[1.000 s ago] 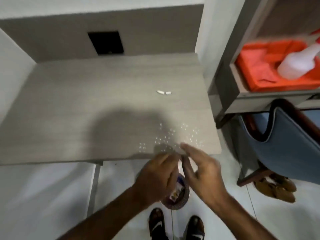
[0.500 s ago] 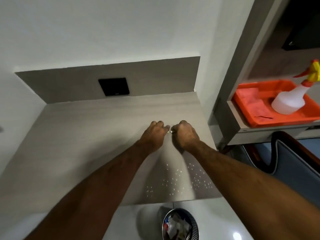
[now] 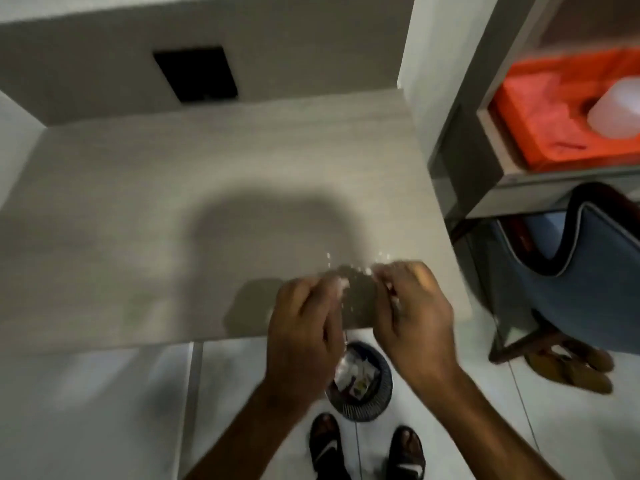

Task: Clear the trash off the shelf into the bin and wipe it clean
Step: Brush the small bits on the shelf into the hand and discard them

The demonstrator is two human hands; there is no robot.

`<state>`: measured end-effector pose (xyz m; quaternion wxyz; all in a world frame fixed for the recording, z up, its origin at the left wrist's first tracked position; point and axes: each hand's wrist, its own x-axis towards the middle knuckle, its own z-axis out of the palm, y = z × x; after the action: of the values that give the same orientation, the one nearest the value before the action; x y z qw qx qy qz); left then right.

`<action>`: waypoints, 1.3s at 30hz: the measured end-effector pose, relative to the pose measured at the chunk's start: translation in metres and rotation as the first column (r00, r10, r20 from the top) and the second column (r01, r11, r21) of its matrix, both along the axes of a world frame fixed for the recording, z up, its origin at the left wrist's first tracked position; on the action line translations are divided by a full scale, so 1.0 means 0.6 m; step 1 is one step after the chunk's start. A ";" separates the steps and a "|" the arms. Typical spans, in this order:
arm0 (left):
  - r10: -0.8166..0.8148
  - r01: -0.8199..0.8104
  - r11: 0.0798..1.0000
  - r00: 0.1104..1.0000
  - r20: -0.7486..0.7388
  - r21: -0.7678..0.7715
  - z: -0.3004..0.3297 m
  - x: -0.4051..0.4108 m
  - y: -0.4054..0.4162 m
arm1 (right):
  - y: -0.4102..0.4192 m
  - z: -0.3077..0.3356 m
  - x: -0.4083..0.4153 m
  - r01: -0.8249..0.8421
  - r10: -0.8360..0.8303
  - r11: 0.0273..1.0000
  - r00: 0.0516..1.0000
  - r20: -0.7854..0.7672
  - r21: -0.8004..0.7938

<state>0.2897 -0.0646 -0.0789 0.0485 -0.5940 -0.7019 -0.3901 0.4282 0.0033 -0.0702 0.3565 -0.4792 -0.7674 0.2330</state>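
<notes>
The grey wooden shelf (image 3: 173, 220) fills the middle of the head view. My left hand (image 3: 304, 327) and my right hand (image 3: 412, 313) hover side by side over its front right edge, fingers pinched. A small white scrap (image 3: 341, 284) shows at my left fingertips and another white scrap (image 3: 369, 270) at my right fingertips; both are blurred. A few tiny white crumbs (image 3: 329, 258) lie on the shelf just beyond the hands. The round dark bin (image 3: 360, 408) stands on the floor below my hands, with wrappers and paper inside.
A black wall socket (image 3: 195, 74) sits in the back panel. On a right-hand shelf lies an orange tray (image 3: 554, 126) with a white spray bottle (image 3: 616, 109). A blue chair (image 3: 588, 271) and brown sandals (image 3: 571, 368) are at the right. My feet stand behind the bin.
My hands reached to the two white scraps in the middle of the shelf, closed on them, and have pulled back to the front edge above the bin. That spot is now bare.
</notes>
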 end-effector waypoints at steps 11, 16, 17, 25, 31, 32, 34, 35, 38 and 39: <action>0.017 0.069 0.800 0.990 0.138 -0.595 -0.409 0.128 -0.177 | -0.191 -0.457 0.135 0.082 0.014 0.941 0.960 0.279 -0.328; 0.075 0.030 0.683 0.991 0.111 -0.730 -0.585 0.134 -0.159 | -0.168 -0.602 0.125 0.083 0.139 0.885 0.892 0.431 -0.458; 0.075 0.029 0.667 0.992 0.105 -0.745 -0.613 0.134 -0.156 | -0.167 -0.623 0.120 0.082 0.154 0.880 0.883 0.444 -0.469; 0.012 0.036 0.534 0.999 0.050 -0.845 -0.673 0.129 -0.133 | -0.164 -0.696 0.105 0.123 0.181 0.823 0.869 0.461 -0.554; -0.067 0.148 0.779 0.986 0.154 -0.609 -0.441 0.133 -0.119 | -0.172 -0.514 0.111 0.109 -0.028 0.913 0.978 0.208 -0.392; -0.076 0.177 0.816 0.977 0.201 -0.551 -0.388 0.140 -0.124 | -0.178 -0.466 0.113 0.098 -0.035 0.928 0.983 0.179 -0.359; -0.175 0.280 0.860 0.947 0.270 -0.427 -0.272 0.149 -0.134 | -0.187 -0.357 0.122 0.094 -0.056 0.957 0.988 0.141 -0.275; -0.231 0.321 0.873 0.935 0.268 -0.368 -0.222 0.152 -0.136 | -0.189 -0.310 0.126 0.083 -0.056 0.971 0.991 0.125 -0.226; -0.341 0.378 0.892 0.923 0.177 -0.250 -0.076 0.142 -0.100 | -0.165 -0.158 0.132 0.050 -0.039 0.994 0.993 0.108 -0.100; -0.343 0.367 0.896 0.930 0.134 -0.250 -0.032 0.136 -0.080 | -0.153 -0.113 0.130 0.042 -0.037 0.998 0.993 0.114 -0.038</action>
<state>0.3712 -0.1123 -0.0982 -0.1355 -0.6957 -0.6296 -0.3182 0.5062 -0.0884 -0.1381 0.3075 -0.5138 -0.7718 0.2137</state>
